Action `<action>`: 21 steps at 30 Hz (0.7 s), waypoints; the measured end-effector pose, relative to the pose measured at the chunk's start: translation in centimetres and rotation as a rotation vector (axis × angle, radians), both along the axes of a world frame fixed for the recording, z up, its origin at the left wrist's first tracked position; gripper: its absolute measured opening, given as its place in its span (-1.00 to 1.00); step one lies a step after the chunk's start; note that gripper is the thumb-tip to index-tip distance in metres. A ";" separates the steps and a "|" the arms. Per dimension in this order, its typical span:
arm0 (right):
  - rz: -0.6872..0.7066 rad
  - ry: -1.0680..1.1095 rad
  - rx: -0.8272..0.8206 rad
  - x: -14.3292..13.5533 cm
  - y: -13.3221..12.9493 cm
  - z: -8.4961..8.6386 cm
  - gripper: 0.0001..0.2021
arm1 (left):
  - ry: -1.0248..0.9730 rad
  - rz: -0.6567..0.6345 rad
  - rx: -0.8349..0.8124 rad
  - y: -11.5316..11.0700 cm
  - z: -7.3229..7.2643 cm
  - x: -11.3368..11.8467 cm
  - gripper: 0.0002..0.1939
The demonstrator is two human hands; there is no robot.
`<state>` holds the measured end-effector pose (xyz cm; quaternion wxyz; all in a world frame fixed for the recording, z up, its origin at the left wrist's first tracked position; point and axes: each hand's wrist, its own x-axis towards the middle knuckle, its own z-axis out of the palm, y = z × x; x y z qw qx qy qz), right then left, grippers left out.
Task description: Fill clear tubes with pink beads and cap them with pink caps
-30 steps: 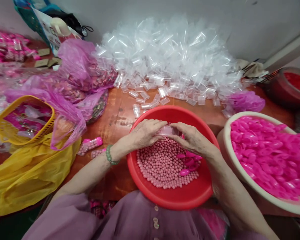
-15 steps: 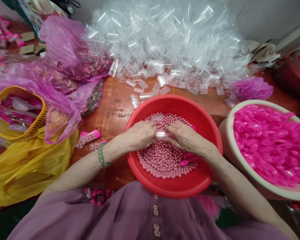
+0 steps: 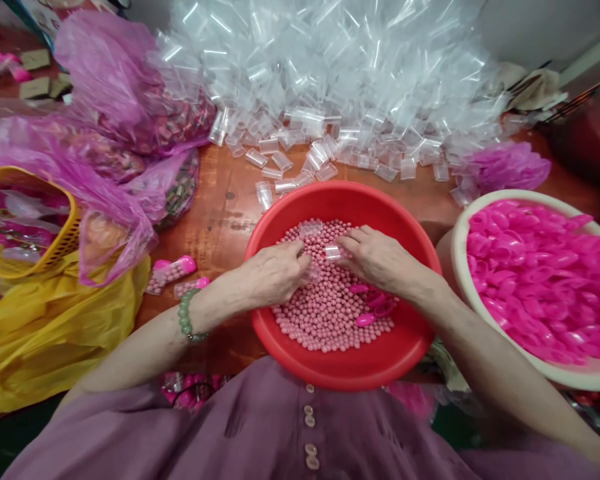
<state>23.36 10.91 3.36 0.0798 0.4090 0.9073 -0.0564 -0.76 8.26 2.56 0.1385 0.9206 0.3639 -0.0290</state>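
My left hand (image 3: pixel 275 272) is closed over the pink beads (image 3: pixel 325 320), its fingertips pinching a clear plastic piece (image 3: pixel 311 273). A clear plastic tube (image 3: pixel 333 252) sticks out from the fingers of my right hand (image 3: pixel 375 257), which is closed around it. Both hands are inside the red basin (image 3: pixel 340 373), a small gap between them. On the beads beyond my left hand lies a further clear piece (image 3: pixel 311 228). Below my right hand, several bright pink plastic pieces (image 3: pixel 367 320) rest on the beads.
A big heap of clear tubes (image 3: pixel 320 73) covers the back of the table. To the right stands a cream tub (image 3: pixel 460 267) of pink plastic pieces. On the left are bead-filled tubes (image 3: pixel 173 270), a yellow basket (image 3: pixel 70 233), a yellow bag (image 3: pixel 95 313) and purple bags (image 3: pixel 105 73).
My hands were together on a clear tube; they have moved apart, each with a clear piece. The view has shifted slightly.
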 end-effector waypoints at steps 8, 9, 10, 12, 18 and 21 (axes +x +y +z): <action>-0.042 -0.282 0.024 -1.1 2.9 -1.3 -0.69 | 0.160 0.055 -0.012 0.7 0.4 0.9 -0.77; -0.024 -0.297 0.024 -1.2 3.0 -1.6 -0.68 | 0.186 0.033 0.021 0.7 0.3 1.1 -0.73; -0.004 -0.307 0.028 -1.3 3.1 -1.9 -0.66 | 0.204 0.004 0.056 0.7 0.2 1.4 -0.70; 0.032 -0.317 0.033 -1.6 3.2 -2.4 -0.64 | 0.249 -0.047 0.087 0.7 0.0 2.6 -0.68; 0.096 -0.364 0.001 -1.8 3.4 -3.5 -0.64 | 0.454 -0.098 -0.119 1.5 -0.3 6.4 -0.68; 0.222 -0.380 -0.001 -1.9 3.1 -4.1 -0.66 | 0.386 -0.167 -0.185 2.6 -0.5 5.5 -0.69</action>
